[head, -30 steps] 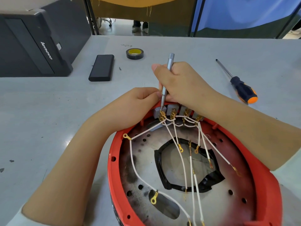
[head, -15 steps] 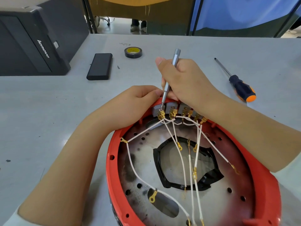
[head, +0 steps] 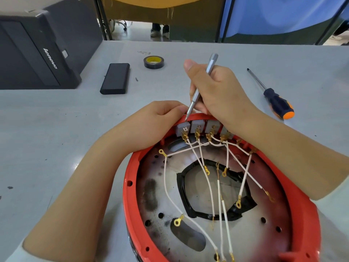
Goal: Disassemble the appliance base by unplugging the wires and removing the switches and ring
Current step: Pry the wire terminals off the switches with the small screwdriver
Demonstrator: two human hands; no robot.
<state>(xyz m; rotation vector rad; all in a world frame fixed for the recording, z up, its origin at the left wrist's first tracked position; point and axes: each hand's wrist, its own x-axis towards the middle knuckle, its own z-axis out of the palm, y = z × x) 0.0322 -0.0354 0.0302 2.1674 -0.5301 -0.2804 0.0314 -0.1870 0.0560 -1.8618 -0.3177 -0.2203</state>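
Low in the frame, the red base (head: 130,195) sits on the surface (head: 47,133). Right hand (head: 221,95) fingers grasp a metal tool (head: 196,93), tip at the leftmost switch (head: 182,128); left hand (head: 151,123) fingers curl over the rim.

Glossy red plastic base rim (head: 130,195), scorched matt metal plate (head: 160,195), brushed-metal tool (head: 200,86).

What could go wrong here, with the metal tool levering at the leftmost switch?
The thin metal tool, gripped by the right hand, has its tip at the leftmost grey switch, close to the left hand fingertips; a slip could jab them. The white wires look still plugged in, so prying may strain their terminals.
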